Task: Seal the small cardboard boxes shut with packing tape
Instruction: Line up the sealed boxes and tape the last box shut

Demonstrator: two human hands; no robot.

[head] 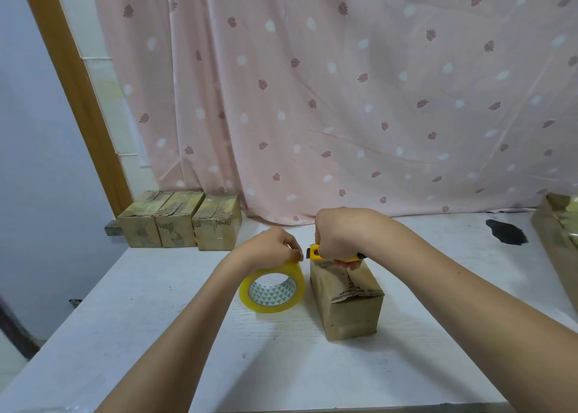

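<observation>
A small cardboard box (350, 306) stands on the white table (156, 334) just right of centre, with glossy tape along its top. My left hand (269, 247) holds a roll of clear yellowish packing tape (272, 289) upright to the left of the box, fingers pinching its top edge. My right hand (339, 234) grips a yellow utility knife (322, 254) over the box's far top edge, its tip pointing left toward the roll. Whether a strip of tape runs between roll and box is too faint to tell.
Three small cardboard boxes (181, 222) stand in a row at the table's back left corner. A larger cardboard box (556, 240) sits at the right edge, beside a dark patch (506, 231) on the tabletop. A pink patterned curtain (344, 84) hangs behind.
</observation>
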